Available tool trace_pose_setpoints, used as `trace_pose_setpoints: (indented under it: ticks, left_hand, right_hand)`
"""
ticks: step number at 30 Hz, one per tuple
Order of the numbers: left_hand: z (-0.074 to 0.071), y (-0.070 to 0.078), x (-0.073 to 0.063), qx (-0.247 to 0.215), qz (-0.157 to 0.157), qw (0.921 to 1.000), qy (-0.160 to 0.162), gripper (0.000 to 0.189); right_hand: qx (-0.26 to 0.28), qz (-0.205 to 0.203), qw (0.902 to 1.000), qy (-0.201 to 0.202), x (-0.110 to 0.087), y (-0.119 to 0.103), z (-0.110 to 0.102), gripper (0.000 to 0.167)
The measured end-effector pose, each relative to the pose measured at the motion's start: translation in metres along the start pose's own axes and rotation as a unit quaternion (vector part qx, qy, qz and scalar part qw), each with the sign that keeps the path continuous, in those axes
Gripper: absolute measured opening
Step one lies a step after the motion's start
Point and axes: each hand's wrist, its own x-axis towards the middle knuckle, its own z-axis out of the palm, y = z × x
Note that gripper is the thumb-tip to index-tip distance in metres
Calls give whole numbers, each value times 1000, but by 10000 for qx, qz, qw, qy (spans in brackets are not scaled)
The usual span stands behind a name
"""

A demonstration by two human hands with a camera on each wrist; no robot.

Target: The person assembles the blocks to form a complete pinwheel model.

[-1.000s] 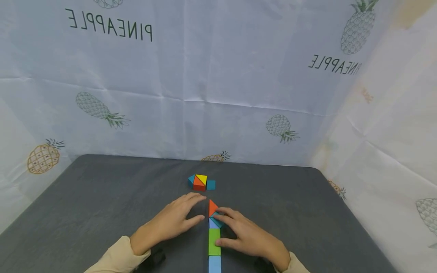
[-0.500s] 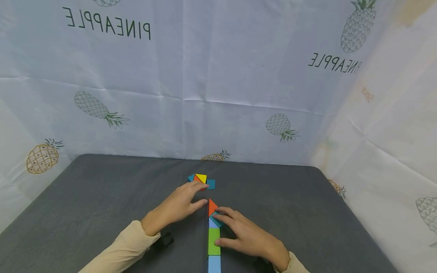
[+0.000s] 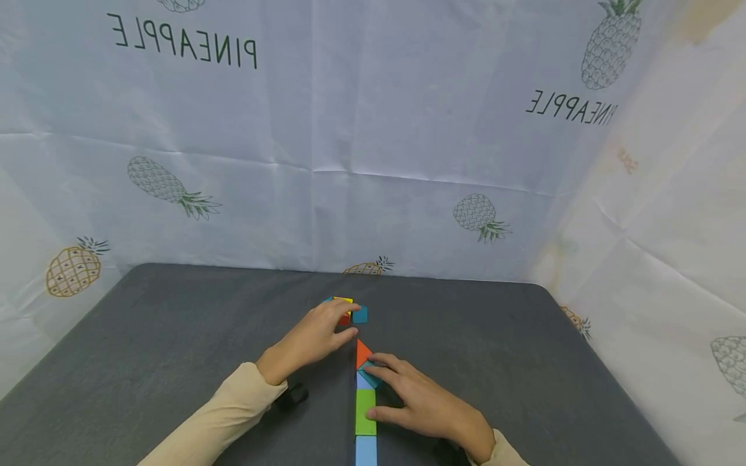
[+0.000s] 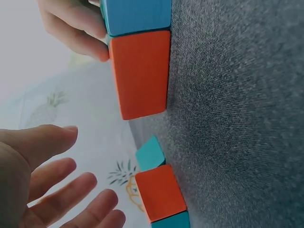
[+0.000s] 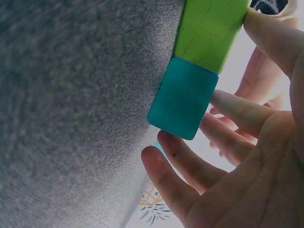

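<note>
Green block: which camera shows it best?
The head view: it frames the green block end to end, the right hand only slightly overlapping. The right wrist view gives a closer side face, cut off by the frame; the left wrist view shows none of it.

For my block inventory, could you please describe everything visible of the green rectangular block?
The green rectangular block looks like painted wood, its side bearing small dark marks. It lies lengthwise in a row on the grey tabletop, between the light blue rectangular block and the blue triangular blocks at its far end. The right hand appears to touch its right edge with the thumb.
</note>
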Motion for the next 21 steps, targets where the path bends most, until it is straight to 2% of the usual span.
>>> trace_pose_setpoints:
  ticks: [10, 21]
  left_hand:
    - [7, -2, 12, -92, -136, 9999, 32, 41]
    - [15, -8, 23, -77, -118, 9997, 223, 35]
  right_hand:
    - [120, -11, 9999, -45, 1, -1, -1, 69]
    - [188, 16, 9998, -95, 2, 0, -2, 69]
